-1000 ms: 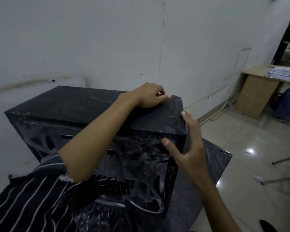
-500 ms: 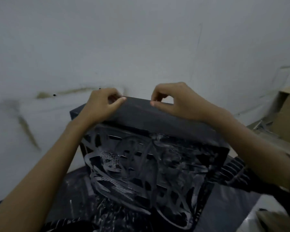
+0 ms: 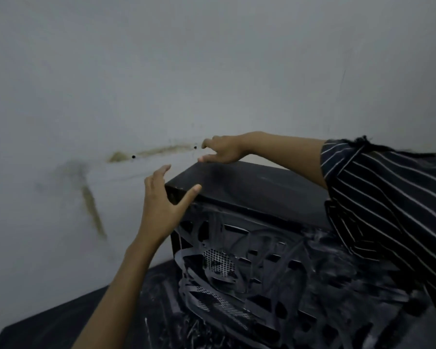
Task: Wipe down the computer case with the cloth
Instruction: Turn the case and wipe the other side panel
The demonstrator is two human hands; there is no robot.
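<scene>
Slip risk: the left hand [image 3: 161,197] is spreading wide around the near upper corner of the computer case [image 3: 249,222], thumb on the top edge and fingers on the far side, apparently not yet closing; if the case is turning or tipping now, that loose cup is giving little hold and the case could be sliding off the counter [image 3: 61,321].
Far-edge risk: the right hand [image 3: 222,152] is resting lightly on the far top edge, fingers loosely curled and holding nothing; pushing from there could be knocking the case against the wall [image 3: 212,71] just behind.
Sleeve risk: the striped sleeve [image 3: 388,210] is draping over the case's right end and may be dragging through the pale smears on the front grille.
Cloth: no cloth is showing in either hand or anywhere in view, so wiping is likely not under way.
Case position: it is standing on the dark counter, between both hands, close to the wall.
</scene>
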